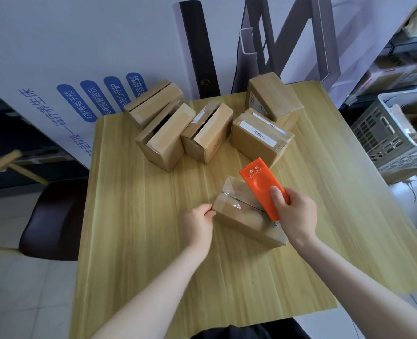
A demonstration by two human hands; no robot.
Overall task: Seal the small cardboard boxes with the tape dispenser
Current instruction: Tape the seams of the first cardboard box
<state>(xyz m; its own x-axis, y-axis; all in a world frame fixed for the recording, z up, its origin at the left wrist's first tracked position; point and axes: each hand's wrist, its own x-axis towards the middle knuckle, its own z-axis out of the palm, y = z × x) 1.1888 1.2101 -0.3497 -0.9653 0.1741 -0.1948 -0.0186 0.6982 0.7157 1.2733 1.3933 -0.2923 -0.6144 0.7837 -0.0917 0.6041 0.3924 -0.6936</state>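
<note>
A small cardboard box [236, 211] lies in the middle of the wooden table [134, 241], with clear tape running along its top seam. My left hand [200, 223] pinches the box's left end, fingers on the tape there. My right hand [295, 214] grips an orange tape dispenser [258, 187], which rests on the box's right half. Behind stand several more small boxes: three with open flaps [163, 143] [207, 133] [153, 104] and two taped ones [261, 135] [273, 96].
A dark-seated chair [53, 216] stands left of the table. A grey plastic crate [398, 133] sits on the right, with shelving behind it. A white printed board [56, 69] leans against the table's far edge.
</note>
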